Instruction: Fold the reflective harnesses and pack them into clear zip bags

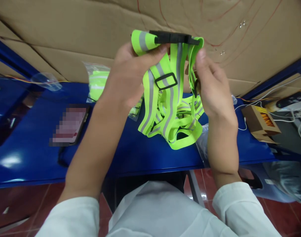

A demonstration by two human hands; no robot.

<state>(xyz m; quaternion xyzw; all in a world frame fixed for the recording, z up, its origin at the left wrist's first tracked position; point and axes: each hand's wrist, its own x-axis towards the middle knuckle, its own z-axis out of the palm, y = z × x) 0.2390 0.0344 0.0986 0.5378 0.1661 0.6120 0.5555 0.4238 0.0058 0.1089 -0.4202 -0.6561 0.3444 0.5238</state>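
From the head camera, both hands are raised above a blue table [29, 154] and hold a neon-yellow reflective strap harness [165, 112] with grey stripes. The left hand [130, 77] is closed on the strap's upper left end, thumb pressed over the band just below a black buckle [174, 38] at the top. The right hand [209, 89] pinches the strap's right side, thumb up along the band. A black slider [166, 80] sits between the hands. The rest of the harness hangs in loops, its lower part resting on the table.

Behind the left hand lies a bagged harness [97, 82]. A phone [70, 125] lies to the left and a small cardboard box [260, 122] to the right.
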